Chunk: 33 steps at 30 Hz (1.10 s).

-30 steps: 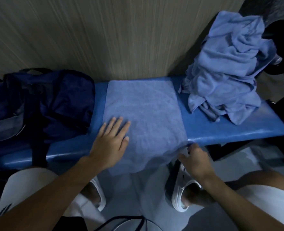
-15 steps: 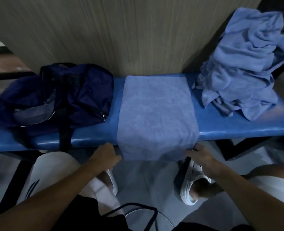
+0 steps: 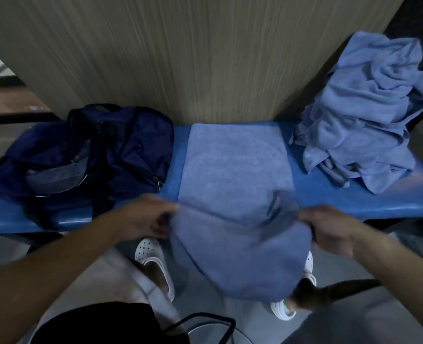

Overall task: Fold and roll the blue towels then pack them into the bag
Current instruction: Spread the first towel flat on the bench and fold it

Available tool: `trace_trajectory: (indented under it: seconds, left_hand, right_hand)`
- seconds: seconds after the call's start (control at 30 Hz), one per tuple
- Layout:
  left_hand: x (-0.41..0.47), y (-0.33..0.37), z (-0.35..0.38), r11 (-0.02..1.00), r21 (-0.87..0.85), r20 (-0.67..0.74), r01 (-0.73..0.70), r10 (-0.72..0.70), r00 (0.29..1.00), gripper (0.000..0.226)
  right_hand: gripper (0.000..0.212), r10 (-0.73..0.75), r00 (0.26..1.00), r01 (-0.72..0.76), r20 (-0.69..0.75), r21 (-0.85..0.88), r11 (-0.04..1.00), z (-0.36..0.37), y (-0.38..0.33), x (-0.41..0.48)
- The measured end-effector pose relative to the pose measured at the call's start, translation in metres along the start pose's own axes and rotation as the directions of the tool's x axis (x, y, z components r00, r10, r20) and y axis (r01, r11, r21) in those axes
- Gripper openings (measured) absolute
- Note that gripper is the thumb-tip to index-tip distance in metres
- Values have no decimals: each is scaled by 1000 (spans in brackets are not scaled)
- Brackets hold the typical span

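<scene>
Towel (image 3: 235,170) lies mid-bench (image 3: 354,202), its 6 o'clock end raised and hiding a shoe. Blurred left hand (image 3: 141,219) and right hand (image 3: 329,227) pinch its near corners, fingertips buried in cloth. Bag (image 3: 93,155) sits at 9 o'clock, its interior too dark to read; towel pile (image 3: 369,115) at 2 o'clock.

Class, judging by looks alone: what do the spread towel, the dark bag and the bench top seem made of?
Towel: likely cotton terry, matte; nubby pile, limp drape at its near end.
Bag: probably thin nylon or polyester, faint sheen; crumpled folds, zip pull.
Bench top: seemingly padded vinyl, smooth; glossy highlights along its rounded front.
</scene>
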State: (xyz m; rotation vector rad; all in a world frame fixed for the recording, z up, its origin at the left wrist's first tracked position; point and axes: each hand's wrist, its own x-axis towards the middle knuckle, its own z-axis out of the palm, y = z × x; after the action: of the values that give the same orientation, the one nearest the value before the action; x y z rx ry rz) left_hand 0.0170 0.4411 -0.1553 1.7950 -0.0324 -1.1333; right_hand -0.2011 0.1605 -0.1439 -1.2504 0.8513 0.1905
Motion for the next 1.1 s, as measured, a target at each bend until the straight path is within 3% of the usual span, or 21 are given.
trace_trajectory:
  seconds: [0.07,0.13,0.17,0.2,0.3,0.37,0.47,0.53,0.57,0.67,0.73,0.8,0.9,1.0,1.1]
  left_hand:
    - [13,44,-7,971,-240,-85,-10,-11,996,10]
    - [29,71,-7,840,-541,-116,-41,-26,993,20]
    - [38,75,-6,754,-656,-95,-15,-63,993,25]
    - [43,73,-3,706,-708,-86,10,-101,991,29]
    - [55,60,10,742,-670,-124,-23,-81,989,27]
    - [63,57,20,812,-574,-247,-111,-41,968,27]
    - [79,44,26,963,-65,-468,-260,200,861,14]
    - [86,37,27,920,264,-478,-288,384,790,13]
    - [88,35,29,885,362,-457,-294,443,771,15]
    - [95,32,30,818,487,-406,-306,522,750,22]
    - [100,29,28,761,575,-370,-301,570,734,25]
    - [101,26,26,690,652,-307,-314,619,723,26]
    - [97,22,22,559,757,-169,-336,666,726,18]
    - [84,20,23,515,805,-88,-296,596,798,19]
    - [67,24,21,419,883,17,-211,421,907,17]
  right_hand:
    - [17,-29,990,65,-137,261,963,-3,-41,10]
    - [13,-63,976,180,-209,606,775,-2,-69,29]
    - [16,-80,976,199,-200,696,690,1,-73,37]
    - [19,-78,979,191,-189,701,687,3,-70,43]
    - [16,-78,980,162,-183,506,847,10,-52,51]
    - [13,-126,954,207,-272,294,933,13,-48,57]
    - [22,-314,853,259,-418,-183,948,9,-40,78]
    - [21,-442,772,207,-456,-478,854,6,-33,87]
    - [21,-475,753,189,-456,-541,819,4,-29,92]
    - [13,-469,750,152,-465,-570,808,4,-24,99]
    - [23,-471,752,116,-461,-611,783,4,-22,101]
    - [32,-493,758,99,-428,-671,735,3,-22,99]
    - [26,-502,779,32,-376,-775,631,2,-20,93]
    - [15,-425,834,-64,-353,-826,560,3,-19,82]
    - [23,-320,895,-142,-311,-878,457,0,-18,67]
